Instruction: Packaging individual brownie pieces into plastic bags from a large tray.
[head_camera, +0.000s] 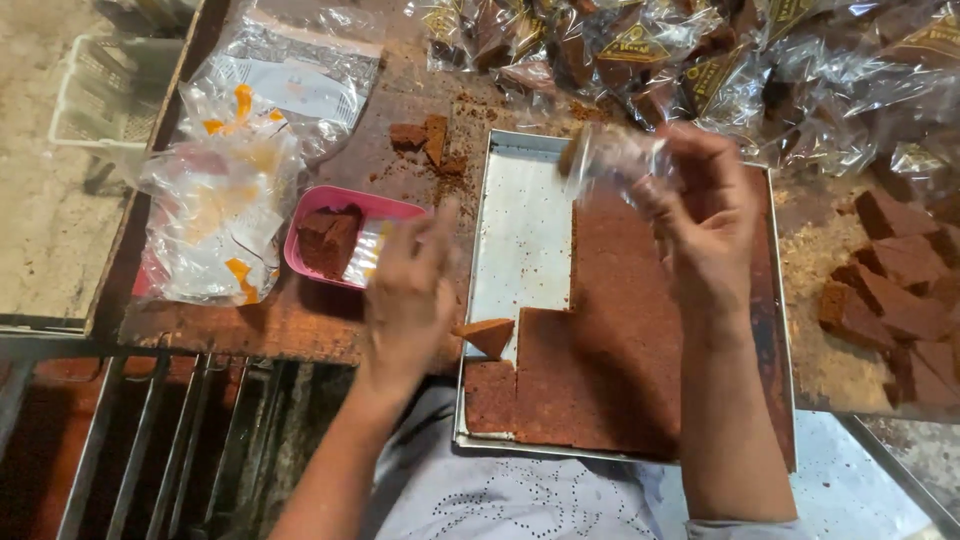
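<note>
Left hand (405, 300) hovers over the left rim of the rectangular metal baking tray (520, 230), fingers loosely spread, grasping nothing; a triangular brown cake wedge (487, 335) lies just beside it. Right hand (705, 225), fingers pinched, grips a crinkled clear plastic wrapper (612, 155) above the tray's brown cake slab (610, 340).

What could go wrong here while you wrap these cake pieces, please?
The cut wedge lies loose on the bare tray by the left hand; a knock could crumble it. The right hand holds a thin clear wrapper with a piece inside, which might tear or slip. Crumbs could get into the pink tub.
</note>
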